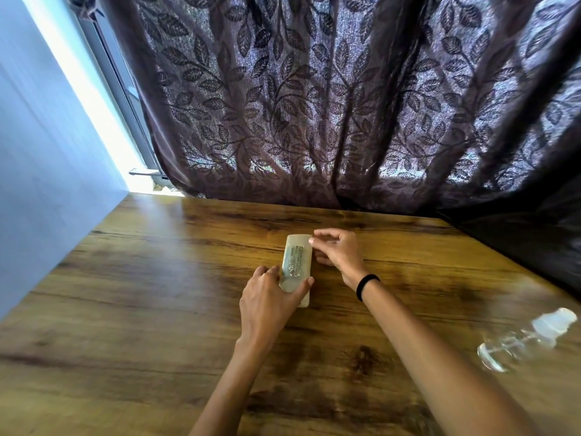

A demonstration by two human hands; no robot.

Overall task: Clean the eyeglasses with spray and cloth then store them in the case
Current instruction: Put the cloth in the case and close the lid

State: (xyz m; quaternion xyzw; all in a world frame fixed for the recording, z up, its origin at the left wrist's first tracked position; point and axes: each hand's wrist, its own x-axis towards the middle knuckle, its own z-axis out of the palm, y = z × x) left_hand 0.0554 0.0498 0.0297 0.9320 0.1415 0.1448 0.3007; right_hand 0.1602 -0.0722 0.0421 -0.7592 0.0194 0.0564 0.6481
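A pale cream eyeglasses case point(297, 262) with dark printed lettering lies lengthwise on the wooden table point(141, 294), lid down. My left hand point(270, 302) grips its near end, thumb on the right side and fingers on the left. My right hand point(336, 251) pinches the case's far right corner with thumb and forefinger. A clear spray bottle point(525, 338) with a white cap lies on its side at the right. Neither the eyeglasses nor a cloth are in view.
A dark leaf-patterned curtain point(330, 105) hangs along the table's far edge. A blue wall point(47, 184) borders the left side. Dark fabric point(528, 240) covers the far right corner. A black band is on my right wrist.
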